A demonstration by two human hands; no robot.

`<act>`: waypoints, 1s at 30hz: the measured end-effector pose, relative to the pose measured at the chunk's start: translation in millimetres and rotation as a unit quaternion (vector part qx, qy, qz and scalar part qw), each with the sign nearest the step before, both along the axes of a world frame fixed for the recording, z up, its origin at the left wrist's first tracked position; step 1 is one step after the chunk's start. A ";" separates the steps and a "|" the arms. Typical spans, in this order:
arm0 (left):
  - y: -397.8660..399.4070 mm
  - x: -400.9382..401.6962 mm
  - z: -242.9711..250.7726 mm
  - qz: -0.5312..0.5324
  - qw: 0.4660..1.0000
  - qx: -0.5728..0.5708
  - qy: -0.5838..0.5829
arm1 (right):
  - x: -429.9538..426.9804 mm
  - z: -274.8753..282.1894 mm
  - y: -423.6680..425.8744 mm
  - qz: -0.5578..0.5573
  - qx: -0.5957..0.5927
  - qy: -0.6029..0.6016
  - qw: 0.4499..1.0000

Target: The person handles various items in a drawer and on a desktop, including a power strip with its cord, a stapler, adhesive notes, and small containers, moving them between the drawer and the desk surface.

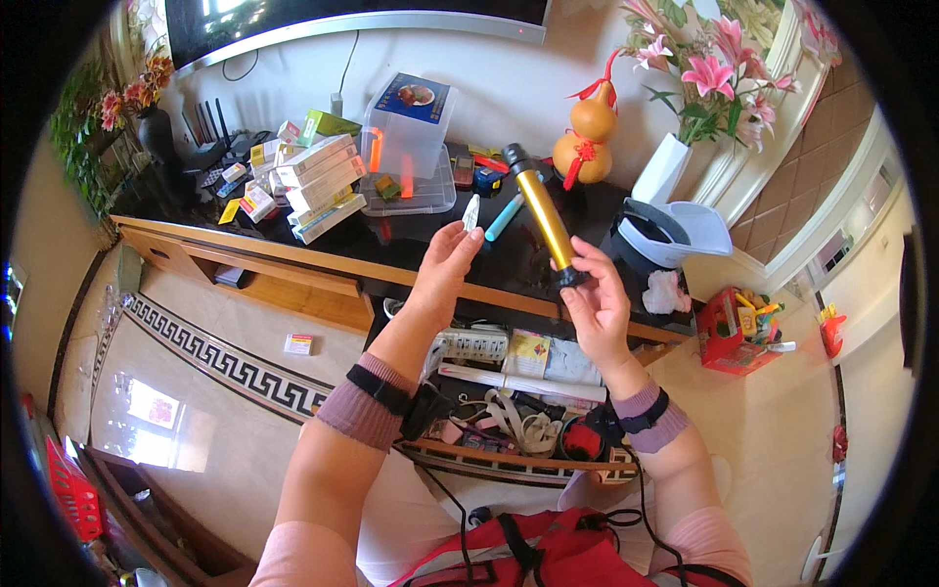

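My left hand (449, 265) pinches a small white tube or folded packet (472, 213) between thumb and fingers, over the front of the black glossy cabinet top (411, 246). In my right hand (600, 301) is a gold metal cylinder with black ends (544, 214), perhaps a flashlight or a small pump. The fingers grip its lower black end, and it tilts up to the left. Between the hands, a turquoise pen-like stick (505, 219) lies on the cabinet top. Below both hands, a pulled-out drawer (528, 456) holds cords, papers and a power strip (473, 345).
Medicine boxes (323, 176) are stacked at the left. A clear plastic bin (411, 132) stands behind. At the right are a gourd (587, 139), a white vase (660, 169) and a visor cap (682, 227). A small box (298, 344) and a red crate (726, 334) are on the floor.
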State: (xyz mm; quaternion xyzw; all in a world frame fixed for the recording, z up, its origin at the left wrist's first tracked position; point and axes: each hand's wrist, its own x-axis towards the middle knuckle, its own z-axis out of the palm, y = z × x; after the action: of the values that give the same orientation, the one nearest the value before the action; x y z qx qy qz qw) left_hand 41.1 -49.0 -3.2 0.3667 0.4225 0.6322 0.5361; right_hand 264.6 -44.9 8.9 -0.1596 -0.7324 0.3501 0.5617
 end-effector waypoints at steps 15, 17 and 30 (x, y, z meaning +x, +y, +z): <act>-16.1 37.6 -32.4 -0.148 0.895 -0.123 -0.402 | 6.3 -42.5 -53.0 0.066 -0.143 -0.084 0.984; -18.7 40.5 -40.0 -0.109 0.900 -0.123 -0.404 | 6.8 -50.9 -55.9 0.076 -0.271 -0.071 0.957; -41.6 -5.4 -88.9 0.038 0.912 -0.361 -0.192 | 1.5 -112.2 -6.0 0.173 -0.487 -0.296 0.803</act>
State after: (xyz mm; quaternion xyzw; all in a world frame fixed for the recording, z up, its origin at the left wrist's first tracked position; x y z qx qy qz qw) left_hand 35.7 -90.5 -92.1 0.0032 0.5242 0.5149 0.6783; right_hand 266.1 -50.9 -103.3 -0.3789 -0.6119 0.6876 0.0960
